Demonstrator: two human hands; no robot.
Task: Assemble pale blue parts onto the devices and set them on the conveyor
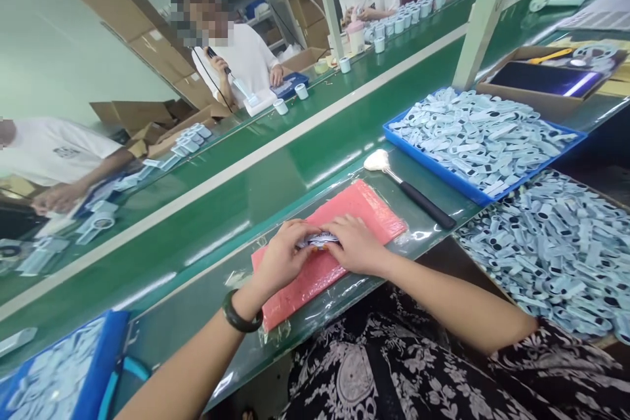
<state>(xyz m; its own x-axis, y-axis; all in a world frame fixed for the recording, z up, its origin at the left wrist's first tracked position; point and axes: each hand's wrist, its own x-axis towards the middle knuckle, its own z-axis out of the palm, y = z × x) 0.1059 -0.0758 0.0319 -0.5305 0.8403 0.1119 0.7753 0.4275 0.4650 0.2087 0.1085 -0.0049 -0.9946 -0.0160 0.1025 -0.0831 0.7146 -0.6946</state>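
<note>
My left hand (289,251) and my right hand (358,244) meet over a pink pad (295,292) wrapped in clear plastic. Both are closed, pinching a small pale-blue and dark piece (322,241) from its two ends. The fingers cover most of it, so its exact kind does not show. A dark bangle (237,312) circles my left wrist. Beyond my right hand lies a tool with a black handle (427,205), a metal neck and a rounded white head (377,160).
Pale-blue parts fill a blue tray (433,169) at right and lie heaped (551,256) below it. Another blue tray (115,348) is at lower left. A green conveyor belt (236,200) runs past a post (485,20). Several people work across it; one holds a corded tool (219,60).
</note>
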